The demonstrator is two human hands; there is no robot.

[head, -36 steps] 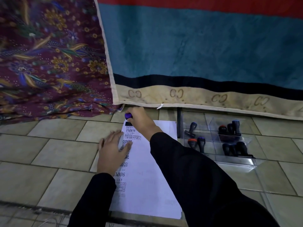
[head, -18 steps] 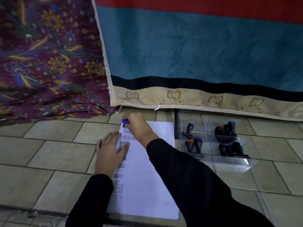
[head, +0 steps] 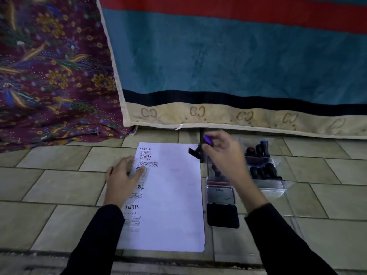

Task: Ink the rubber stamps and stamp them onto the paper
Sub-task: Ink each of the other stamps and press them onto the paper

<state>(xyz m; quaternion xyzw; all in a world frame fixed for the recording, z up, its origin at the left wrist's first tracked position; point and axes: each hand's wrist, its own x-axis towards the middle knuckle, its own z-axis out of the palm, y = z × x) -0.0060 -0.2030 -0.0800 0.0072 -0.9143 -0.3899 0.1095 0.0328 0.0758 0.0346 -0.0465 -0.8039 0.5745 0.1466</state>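
We see the paper [head: 168, 195] lying on the tiled floor [head: 59, 185], and a good part of the work already shows on it: a column of black prints runs down its left side, with the word SAMPLE several times, MAIL, and a small framed print near the bottom. The middle and right side of the sheet look blank, so we judge there is much room left. The left hand [head: 123, 181] rests flat on the left edge of the paper, fingers straight and a little apart, and holds the sheet in place. The right hand [head: 224, 153] is blurred, but we can see its fingers curled around a stamp [head: 200, 146] with a purple top, which is tilted in the air just over the top right corner of the sheet, touching nothing. The ink pad [head: 222, 215] lies open just beside the paper. More stamps [head: 262, 171] wait in the clear tray [head: 278, 185] behind it; which of them are already used, we cannot tell.
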